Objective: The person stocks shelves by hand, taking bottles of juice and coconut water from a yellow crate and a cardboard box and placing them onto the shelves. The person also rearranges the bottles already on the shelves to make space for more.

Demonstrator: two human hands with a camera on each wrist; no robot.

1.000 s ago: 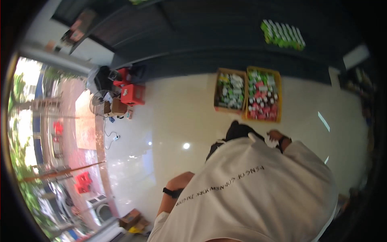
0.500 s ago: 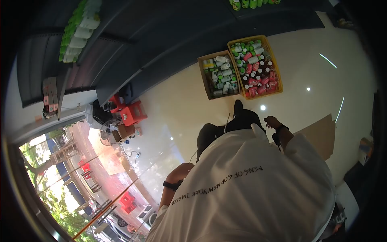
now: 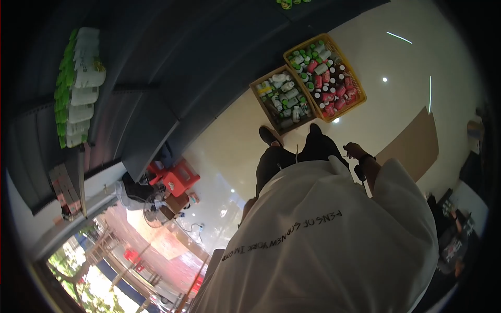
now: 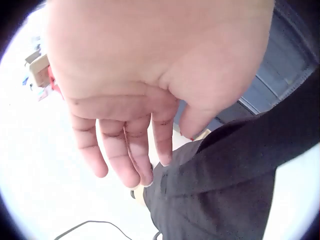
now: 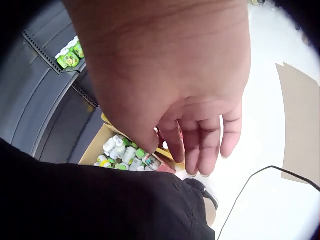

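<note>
My left hand [image 4: 150,75] hangs beside the dark trouser leg [image 4: 210,185], palm showing, fingers loosely bent and holding nothing. In the head view the shirt hides most of it. On the other side, my right hand [image 3: 356,151] hangs by the thigh; its fingers [image 5: 202,145] droop in the right wrist view with nothing in them. Ahead of the feet stand a cardboard box [image 3: 300,125] of white and green bottles [image 3: 287,99] and a yellow crate [image 3: 348,67] of pink, green and dark bottles [image 3: 329,96], side by side on the floor.
Dark shelving [image 3: 141,68] runs along the far side, with a row of green and white bottles [image 3: 83,88] on it. Red stools [image 3: 182,177] and a fan [image 3: 153,211] stand left. A flat cardboard sheet [image 3: 412,148] lies on the floor to the right.
The view has swung round, bringing the shelf of bottles in at left and the cardboard sheet at right. The feet are closer to the box and crate. My left hand has slipped behind the shirt.
</note>
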